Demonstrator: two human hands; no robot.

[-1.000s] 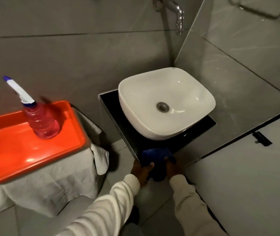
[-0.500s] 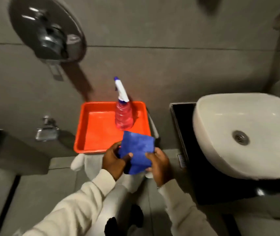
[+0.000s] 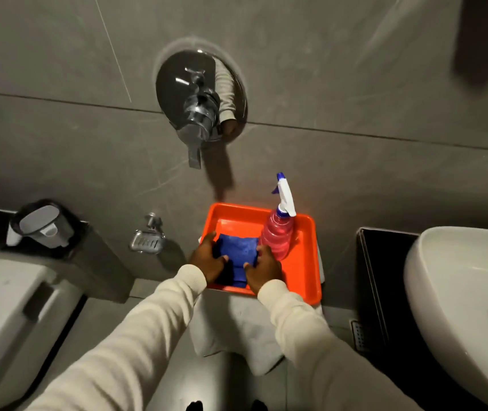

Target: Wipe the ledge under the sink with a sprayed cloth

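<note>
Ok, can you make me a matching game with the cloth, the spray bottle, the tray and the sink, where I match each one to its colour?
Things:
1. cloth
2. spray bottle
3. tray
4. sink

Colours:
A. orange
B. white
C. blue
D. pink with a white and blue top

Pairs: 1-C, 2-D, 3-A, 4-B.

A hint: both hands, left and right, hold the blue one in the orange one.

Blue cloth (image 3: 238, 253): folded, bunched, lying in near-left part of orange tray (image 3: 308, 262), one hand gripping each side. Spray bottle (image 3: 276, 235): pink liquid, white trigger head with blue nozzle, upright in tray's far-right part, just beside cloth. Ledge (image 3: 385, 277): black, under white sink (image 3: 456, 292), at right.
</note>
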